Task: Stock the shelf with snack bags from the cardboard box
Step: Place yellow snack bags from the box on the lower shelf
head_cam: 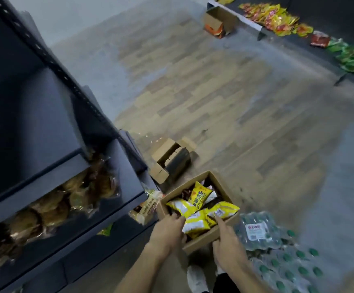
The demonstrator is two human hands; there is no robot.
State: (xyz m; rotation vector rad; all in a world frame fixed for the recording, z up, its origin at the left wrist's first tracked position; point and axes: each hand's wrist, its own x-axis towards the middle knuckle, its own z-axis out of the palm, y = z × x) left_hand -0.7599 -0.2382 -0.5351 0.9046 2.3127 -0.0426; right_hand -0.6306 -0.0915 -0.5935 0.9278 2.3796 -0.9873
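Head camera, angled down over both forearms, is showing the open brown cardboard box [211, 235] sitting on the floor directly ahead of the person, with the dark metal shelf unit [51, 127] rising to their left. Inside the box, glossy yellow-and-white snack bags [195, 222] are lying jumbled, long sides pointing various ways, the nearest ones just beyond the fingertips of both hands. The left hand [167, 231] is reaching over the near-left rim, fingers bent down into the box and touching the edge of a yellow bag; whether it is truly gripping that bag is hard to tell through the blur. The right hand [227, 244] is resting against the near-right wall of the box, forefinger stretched forward and touching another yellow bag, the other fingers loosely curled along the cardboard, seemingly steadying it and holding nothing. The left hand is lying nearer both the bags and the shelf, so a lift up and leftward looks the natural coming move. On the shelf's lower tier, brownish clear-wrapped packets [51, 208] are already lying in a row. A shrink-wrapped pack of green-capped bottles [277, 250] is sitting just beside the box on the right.
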